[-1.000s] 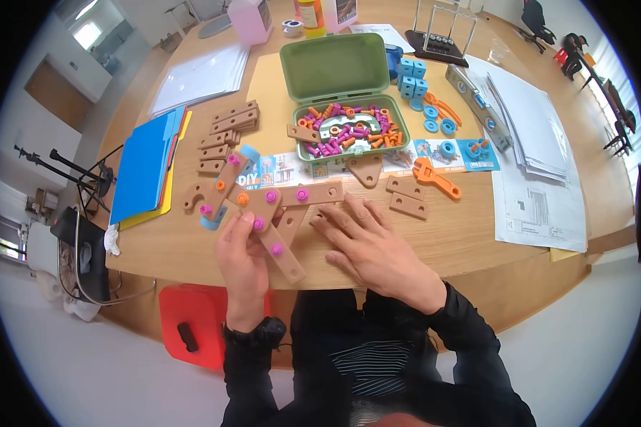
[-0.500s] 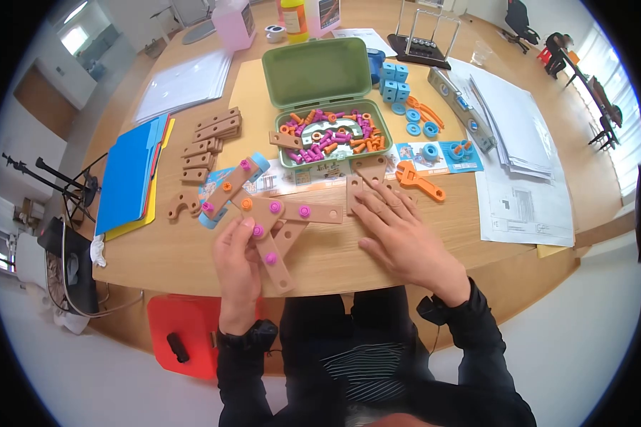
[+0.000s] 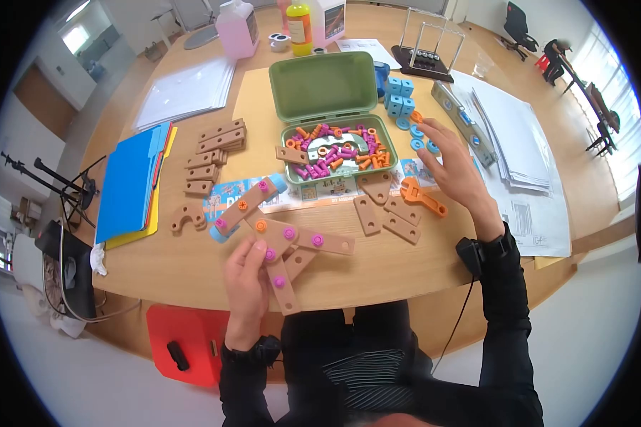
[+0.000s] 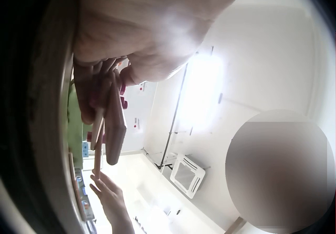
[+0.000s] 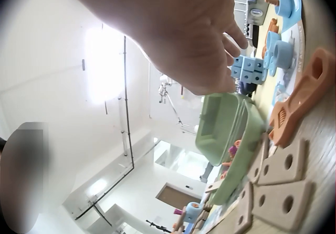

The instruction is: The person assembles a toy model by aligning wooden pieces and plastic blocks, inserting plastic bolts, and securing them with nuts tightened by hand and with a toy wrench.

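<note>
My left hand (image 3: 246,288) pinches a toy assembly of brown perforated strips (image 3: 338,243) between thumb and fingers, over the table's front edge. Purple bolts (image 3: 289,233) and an orange one (image 3: 261,225) join the strips; the far end carries light blue pieces (image 3: 278,183). Out to the right, my right hand (image 3: 459,174) reaches with extended fingers over the light blue rings (image 3: 403,124) and orange pliers (image 3: 416,117), mostly covering the pliers. Nothing shows in its grasp. The right wrist view has the blue blocks (image 5: 249,70) beyond its fingertips.
A green box (image 3: 323,89) of purple and orange bolts stands open at centre. Before it lie loose strips (image 3: 367,215), a triangular plate (image 3: 375,186) and an orange wrench (image 3: 424,199). More strips (image 3: 201,173) lie left, near blue folders (image 3: 132,181). A spirit level (image 3: 465,122) lies right.
My right hand has left the table beside the assembly and moved right and away to the blue rings. A loose strip now lies uncovered near the other strips. My left hand keeps its hold.
</note>
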{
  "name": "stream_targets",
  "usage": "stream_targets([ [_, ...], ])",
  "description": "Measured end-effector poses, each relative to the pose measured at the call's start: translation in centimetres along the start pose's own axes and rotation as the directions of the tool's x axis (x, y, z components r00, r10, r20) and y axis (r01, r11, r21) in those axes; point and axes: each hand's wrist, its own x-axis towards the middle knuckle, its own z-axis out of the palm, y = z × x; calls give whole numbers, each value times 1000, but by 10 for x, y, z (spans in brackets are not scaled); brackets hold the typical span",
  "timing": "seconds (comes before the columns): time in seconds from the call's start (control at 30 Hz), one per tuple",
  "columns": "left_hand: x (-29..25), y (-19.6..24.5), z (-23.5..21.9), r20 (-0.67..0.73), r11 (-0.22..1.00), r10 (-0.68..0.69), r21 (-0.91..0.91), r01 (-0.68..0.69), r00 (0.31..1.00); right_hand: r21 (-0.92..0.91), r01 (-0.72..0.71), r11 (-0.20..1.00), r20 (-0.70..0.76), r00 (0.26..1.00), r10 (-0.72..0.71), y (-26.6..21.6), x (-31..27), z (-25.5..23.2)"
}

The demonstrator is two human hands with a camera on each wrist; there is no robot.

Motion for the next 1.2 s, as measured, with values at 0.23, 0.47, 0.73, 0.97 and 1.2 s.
stream_targets([
  [0.23,-2,-1,-2,-32,998,-52,-28,51,998,-28,7,1000,-53,999,-9,25,25,17],
  [0.47,-4,1,-2,-83,995,-94,-44,90,992,-7,-117,993,-151,982,115,39,71,30],
  [0.73,-2,-3,-5,-139,997,-69,-25,66,988,-74,-281,957,-188,946,263,41,98,42],
  [0.97,-3,-3,-5,-140,997,-72,-5,72,988,-72,19,997,-283,958,-38,52,113,39],
  [1.2,-1,-1,-4,-110,997,-79,-15,78,991,6,-78,997,-267,960,77,61,124,41],
])
